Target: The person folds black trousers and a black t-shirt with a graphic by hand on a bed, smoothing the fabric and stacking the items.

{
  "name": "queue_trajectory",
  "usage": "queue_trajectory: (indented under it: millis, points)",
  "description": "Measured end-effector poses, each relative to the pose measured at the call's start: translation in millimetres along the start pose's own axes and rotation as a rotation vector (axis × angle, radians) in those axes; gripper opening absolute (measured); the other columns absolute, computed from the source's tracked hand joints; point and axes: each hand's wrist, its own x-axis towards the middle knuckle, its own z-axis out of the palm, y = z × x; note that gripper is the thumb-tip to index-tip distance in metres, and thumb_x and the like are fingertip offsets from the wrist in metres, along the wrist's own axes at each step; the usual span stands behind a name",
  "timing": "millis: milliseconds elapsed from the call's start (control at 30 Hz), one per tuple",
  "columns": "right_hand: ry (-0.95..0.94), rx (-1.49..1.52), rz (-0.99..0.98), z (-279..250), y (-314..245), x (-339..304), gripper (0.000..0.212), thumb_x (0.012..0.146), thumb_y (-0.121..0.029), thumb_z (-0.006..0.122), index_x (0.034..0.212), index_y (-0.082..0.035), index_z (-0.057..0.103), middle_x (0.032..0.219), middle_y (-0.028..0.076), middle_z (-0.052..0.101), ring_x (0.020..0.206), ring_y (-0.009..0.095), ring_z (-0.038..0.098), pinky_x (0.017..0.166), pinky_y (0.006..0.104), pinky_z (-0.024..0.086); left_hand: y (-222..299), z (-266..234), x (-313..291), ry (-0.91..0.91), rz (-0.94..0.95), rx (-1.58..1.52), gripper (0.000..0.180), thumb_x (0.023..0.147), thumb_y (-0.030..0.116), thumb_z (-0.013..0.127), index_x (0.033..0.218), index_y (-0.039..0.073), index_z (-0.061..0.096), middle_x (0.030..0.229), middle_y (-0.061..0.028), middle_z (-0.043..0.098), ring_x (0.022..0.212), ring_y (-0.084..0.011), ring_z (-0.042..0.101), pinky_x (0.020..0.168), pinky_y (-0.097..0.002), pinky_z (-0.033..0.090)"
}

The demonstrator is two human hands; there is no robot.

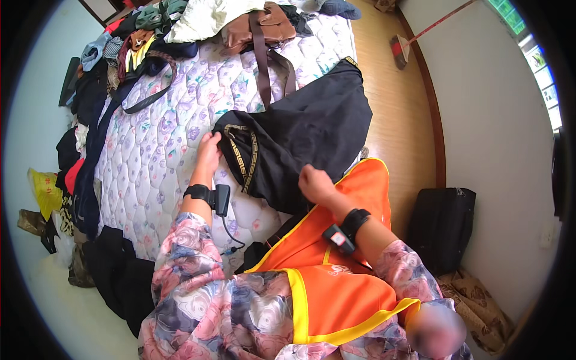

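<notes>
A black garment (312,129) with gold key-pattern trim lies spread over the quilted floral mattress (150,144). Its trimmed end is at the left, and the far corner carries a bit of gold too. My left hand (209,155) is closed, pinching the edge beside the trim. Lower on the right, my right hand (317,185) is curled at the cloth's near side, its fingers closed on the fabric; the fingertips are partly hidden. Both wrists wear black straps with small devices. My orange apron (336,300) with yellow edging lies just below the garment.
Clothes (138,48) are heaped at the far left, beside a brown bag (258,30) with a long strap. A black suitcase (441,228) stands by the right wall; a broom (399,51) leans farther back. A yellow plastic bag (45,192) sits at the left.
</notes>
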Motion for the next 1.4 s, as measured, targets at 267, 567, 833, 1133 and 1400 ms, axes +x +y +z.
queue_trajectory:
  millis: [267, 567, 833, 1133, 1400]
  points:
    - [-0.351, -0.467, -0.283, -13, -14, -25, 0.035, 0.073, -0.038, 0.063, 0.101, -0.016, 0.061, 0.109, 0.008, 0.057, 0.108, 0.026, 0.047, 0.084, 0.0429, 0.039, 20, 2, -38, -0.220, -0.063, -0.352, 0.016, 0.089, 0.022, 0.051, 0.103, 0.014, 0.054, 0.097, -0.0036, 0.060, 0.089, -0.0194, 0.056, 0.074, -0.0365, 0.046]
    - [0.248, 0.502, -0.084, -47, 20, 4, 0.014, 0.086, -0.020, 0.050, 0.086, -0.006, 0.053, 0.074, 0.007, 0.058, 0.064, 0.022, 0.056, 0.060, 0.0349, 0.046, 33, -16, -41, -0.104, -0.037, -0.401, 0.023, 0.084, 0.024, 0.053, 0.101, 0.010, 0.057, 0.096, -0.0047, 0.058, 0.095, -0.0204, 0.052, 0.087, -0.0375, 0.040]
    - [0.377, 1.367, 0.095, -132, 70, -35, 0.006, 0.092, -0.020, 0.048, 0.088, -0.016, 0.049, 0.085, -0.006, 0.053, 0.083, 0.007, 0.052, 0.078, 0.0302, 0.043, 29, -12, -55, -0.135, 0.070, -0.383, 0.011, 0.091, 0.021, 0.049, 0.099, 0.014, 0.054, 0.094, -0.0009, 0.059, 0.089, -0.0164, 0.055, 0.082, -0.0333, 0.042]
    - [0.734, 1.339, 0.339, -135, 119, -33, 0.004, 0.091, -0.015, 0.046, 0.089, -0.012, 0.045, 0.085, -0.002, 0.052, 0.078, 0.012, 0.051, 0.073, 0.0339, 0.047, 39, 25, -72, -0.194, 0.225, -0.182, 0.007, 0.090, 0.013, 0.051, 0.092, 0.007, 0.055, 0.091, -0.0020, 0.058, 0.088, -0.0114, 0.053, 0.084, -0.0256, 0.040]
    - [0.543, 0.427, 0.030, -130, 79, -25, 0.020, 0.081, -0.014, 0.059, 0.099, -0.005, 0.058, 0.089, 0.011, 0.063, 0.078, 0.018, 0.059, 0.071, 0.0301, 0.047, 51, 66, -83, -0.275, 0.294, -0.024, 0.010, 0.089, 0.015, 0.054, 0.092, 0.006, 0.058, 0.088, 0.0013, 0.058, 0.083, -0.0066, 0.052, 0.078, -0.0208, 0.040]
